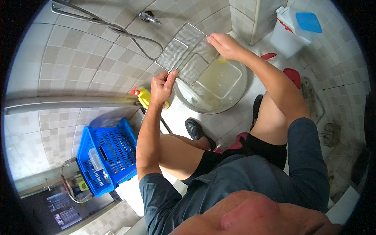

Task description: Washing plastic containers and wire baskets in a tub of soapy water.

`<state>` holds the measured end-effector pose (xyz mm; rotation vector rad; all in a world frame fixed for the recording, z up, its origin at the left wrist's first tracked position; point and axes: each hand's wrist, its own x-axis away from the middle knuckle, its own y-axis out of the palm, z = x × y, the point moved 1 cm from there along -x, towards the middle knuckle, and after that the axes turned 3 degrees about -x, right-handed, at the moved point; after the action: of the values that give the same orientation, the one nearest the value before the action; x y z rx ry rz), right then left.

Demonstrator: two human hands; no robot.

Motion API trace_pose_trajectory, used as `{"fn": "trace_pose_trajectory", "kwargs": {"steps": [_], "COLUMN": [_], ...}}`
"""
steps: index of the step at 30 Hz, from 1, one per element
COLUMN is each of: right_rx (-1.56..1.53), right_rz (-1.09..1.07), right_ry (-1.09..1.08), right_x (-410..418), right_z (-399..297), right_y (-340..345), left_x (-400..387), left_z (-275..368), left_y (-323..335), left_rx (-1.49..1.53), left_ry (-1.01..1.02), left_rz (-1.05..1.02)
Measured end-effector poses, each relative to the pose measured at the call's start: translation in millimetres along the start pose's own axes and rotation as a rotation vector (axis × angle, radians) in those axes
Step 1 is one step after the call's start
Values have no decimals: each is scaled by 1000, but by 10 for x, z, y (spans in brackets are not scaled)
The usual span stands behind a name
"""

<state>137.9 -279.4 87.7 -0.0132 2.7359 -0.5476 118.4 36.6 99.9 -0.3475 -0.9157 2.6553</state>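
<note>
Both my hands hold a rectangular stainless-steel wire-mesh rack (194, 69), tilted above a round basin. My left hand (162, 88) grips its near left corner, thumb on top. At the far right edge, my right hand (223, 45) pinches the frame between thumb and fingers. Below the rack stands the wide basin (210, 112), with cloudy, yellowish water in it. A pale rectangular outline (218, 95) shows in the water; what it belongs to is unclear. Close to my right hand, a small yellow thing (222, 61) lies at the basin's far side, partly hidden.
A yellow bottle (144, 97) with a red top stands left of the basin. Further left is a blue plastic basket (117, 155) holding a clear container. A metal shower hose (102, 23) and tap (149, 18) are on the tiled wall. A white bin (283, 42) stands far right.
</note>
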Motion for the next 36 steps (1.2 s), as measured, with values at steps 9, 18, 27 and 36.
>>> {"fn": "trace_pose_trajectory", "kwargs": {"steps": [9,18,27,36], "right_rx": [-239,88,0,-261], "right_rz": [307,291,12,505], "right_ry": [124,44,184,225], "right_x": [-180,-154,-197,-314], "right_z": [-79,-69,-11,179], "right_y": [-370,-80,-173,-376], "left_x": [40,0,-60,-138], "left_z": [275,361,216,262], "left_y": [66,262,160,-1], "left_rx": [-79,-266,-80,-264], "left_ry": [2,137,50,96], "left_rz": [-54,-93,9,-155]}}
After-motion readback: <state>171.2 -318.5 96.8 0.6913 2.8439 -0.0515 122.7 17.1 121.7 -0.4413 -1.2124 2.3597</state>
